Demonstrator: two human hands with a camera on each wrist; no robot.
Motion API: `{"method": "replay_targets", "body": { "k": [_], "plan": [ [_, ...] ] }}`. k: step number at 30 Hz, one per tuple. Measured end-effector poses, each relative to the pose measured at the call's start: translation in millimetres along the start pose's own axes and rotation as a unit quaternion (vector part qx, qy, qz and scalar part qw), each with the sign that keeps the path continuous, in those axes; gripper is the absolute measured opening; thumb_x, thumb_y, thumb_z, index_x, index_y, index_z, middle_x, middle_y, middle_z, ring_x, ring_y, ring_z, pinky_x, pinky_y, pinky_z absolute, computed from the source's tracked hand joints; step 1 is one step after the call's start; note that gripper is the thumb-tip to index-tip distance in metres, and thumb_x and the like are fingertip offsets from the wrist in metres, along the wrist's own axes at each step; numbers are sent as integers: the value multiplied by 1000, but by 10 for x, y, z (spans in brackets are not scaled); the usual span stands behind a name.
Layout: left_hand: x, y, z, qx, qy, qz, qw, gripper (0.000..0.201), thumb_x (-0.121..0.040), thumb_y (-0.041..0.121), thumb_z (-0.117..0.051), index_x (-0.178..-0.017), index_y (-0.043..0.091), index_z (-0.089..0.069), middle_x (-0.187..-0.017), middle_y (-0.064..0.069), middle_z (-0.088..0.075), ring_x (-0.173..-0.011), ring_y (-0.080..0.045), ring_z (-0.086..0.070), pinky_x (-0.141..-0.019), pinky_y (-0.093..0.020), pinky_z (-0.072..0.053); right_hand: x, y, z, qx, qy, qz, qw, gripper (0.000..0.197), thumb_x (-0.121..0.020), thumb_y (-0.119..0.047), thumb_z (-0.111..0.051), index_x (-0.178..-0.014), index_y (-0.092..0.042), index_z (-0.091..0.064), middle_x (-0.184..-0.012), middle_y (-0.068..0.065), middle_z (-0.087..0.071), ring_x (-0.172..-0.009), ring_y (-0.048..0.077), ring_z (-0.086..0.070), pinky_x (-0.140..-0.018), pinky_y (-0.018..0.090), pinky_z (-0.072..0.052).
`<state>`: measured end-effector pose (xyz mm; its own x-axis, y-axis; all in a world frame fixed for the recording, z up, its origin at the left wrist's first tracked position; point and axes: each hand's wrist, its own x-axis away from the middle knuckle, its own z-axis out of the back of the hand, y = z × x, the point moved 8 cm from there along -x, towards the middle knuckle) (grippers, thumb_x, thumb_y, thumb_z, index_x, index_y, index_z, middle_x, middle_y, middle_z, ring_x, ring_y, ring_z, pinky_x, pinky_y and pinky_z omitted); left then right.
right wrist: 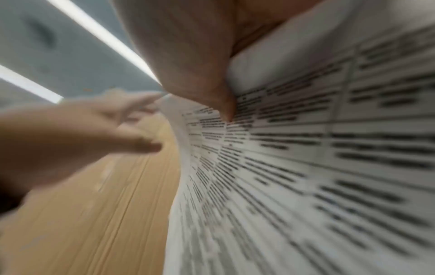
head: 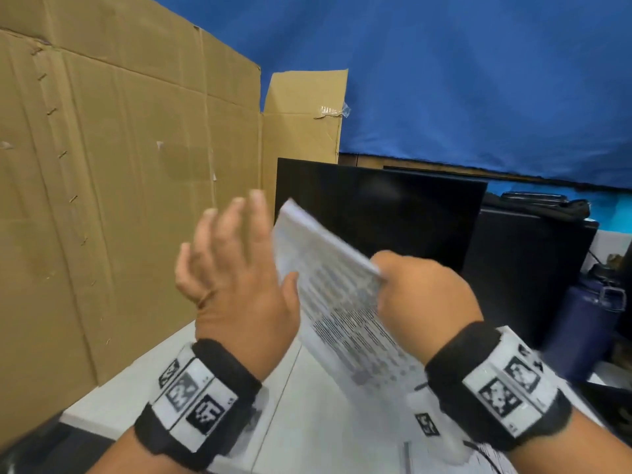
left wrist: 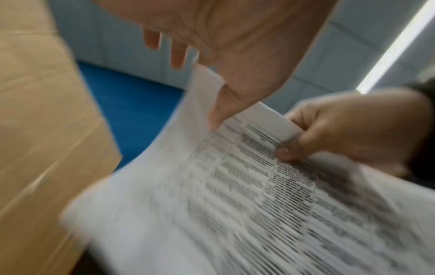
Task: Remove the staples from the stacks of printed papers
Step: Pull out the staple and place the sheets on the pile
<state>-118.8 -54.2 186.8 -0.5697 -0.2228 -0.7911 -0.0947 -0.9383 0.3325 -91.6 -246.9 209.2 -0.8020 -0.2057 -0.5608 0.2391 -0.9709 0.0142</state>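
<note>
A tall cardboard wall [head: 102, 186] fills the nine o'clock side of the head view, with a blue tarp [head: 478, 80] from twelve to three and a dark monitor [head: 376, 206] near centre, in front of it. A white table [head: 307, 422] runs along six o'clock, with more printed sheets [head: 485, 456] lying on it at five o'clock. Held up in the air over the table, just right of centre, is the stack of printed papers [head: 335, 302], tilted on edge with its printed face showing. The right hand [head: 424, 292], at four o'clock of centre, pinches the stack's upper corner between thumb and curled fingers. The left hand [head: 232, 268], at eight o'clock of centre, has its fingers spread and relaxed, gripping nothing, with its thumb lying against the sheet's left edge. No staple and no remover tool can be made out; motion blur hides any fine detail at the pinched corner. Judging from this, the stack is only being handled, and whether its staple is out cannot be told, so pulling work probably remains.
</note>
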Motion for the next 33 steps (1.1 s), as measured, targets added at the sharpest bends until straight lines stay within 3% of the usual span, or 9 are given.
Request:
{"method": "replay_targets", "body": {
  "k": [3,5,8,11,15,17,19,22,33],
  "plan": [
    [199,-337,-370,248,-105,174,947,117,-87,30,-74,-160,28,18,-170,-2,-1,-157,-27,-7,-124,-57,-10,-22,401,6,-255,54,-101,960,19,-100,-23,-50,-85,-18,-61,-71,3,-64,-64,23,-62,-56,35,-50],
    [409,-394,-695,357,-188,220,888,98,-91,20,-71,-161,31,-4,-168,1,-20,-153,-21,-28,-123,-51,-29,-9,506,-145,-417,57,-133,897,19,-101,-24,-56,-85,-24,-67,-83,-6,-72,-76,9,-68,-59,21,-53],
    [608,-390,-935,417,-220,199,859,41,-97,8,-55,-124,38,-51,-118,22,-69,-109,0,-66,-89,-28,-54,88,496,-541,-524,33,-161,836,18,-99,-21,-61,-89,-32,-70,-85,-18,-73,-76,-5,-69,-57,5,-48],
    [737,-477,-1060,417,-200,216,860,26,-100,8,-52,-110,31,-56,-107,15,-72,-96,1,-68,-80,-25,-53,250,558,-930,-556,35,-203,806,15,-98,-20,-61,-99,-32,-69,-89,-22,-73,-79,-13,-67,-61,3,-48],
    [898,-564,-1231,416,-212,244,850,24,-99,5,-52,-107,27,-59,-101,12,-74,-89,2,-69,-70,-13,-53,537,571,-1402,-611,29,-263,746,16,-96,-13,-63,-96,-26,-72,-94,-13,-78,-95,8,-72,-75,20,-51],
    [955,-585,-1296,411,-219,252,848,23,-99,6,-51,-106,26,-59,-100,10,-75,-85,4,-68,-70,-13,-54,627,580,-1551,-603,32,-285,745,7,-94,-14,-66,-94,-15,-73,-98,3,-77,-101,24,-70,-81,33,-52],
    [989,-623,-1361,434,-217,282,828,24,-98,7,-51,-106,27,-61,-98,8,-76,-88,-5,-72,-82,-33,-61,650,582,-1608,-600,35,-290,745,11,-93,-13,-67,-95,-3,-70,-102,20,-73,-103,35,-67,-87,40,-52],
    [1014,-645,-1389,484,-209,324,786,18,-102,12,-53,-107,24,-66,-97,4,-77,-94,-18,-73,-91,-52,-59,642,566,-1552,-606,40,-281,743,7,-92,-10,-67,-92,-7,-72,-99,14,-75,-96,27,-68,-77,33,-51],
    [998,-735,-1414,491,-186,315,790,23,-106,18,-51,-105,21,-74,-98,2,-81,-94,-18,-76,-83,-39,-59,619,617,-1648,-600,26,-299,742,23,-91,-19,-70,-95,3,-68,-87,18,-69,-85,29,-64,-74,34,-48]
  ]
}}
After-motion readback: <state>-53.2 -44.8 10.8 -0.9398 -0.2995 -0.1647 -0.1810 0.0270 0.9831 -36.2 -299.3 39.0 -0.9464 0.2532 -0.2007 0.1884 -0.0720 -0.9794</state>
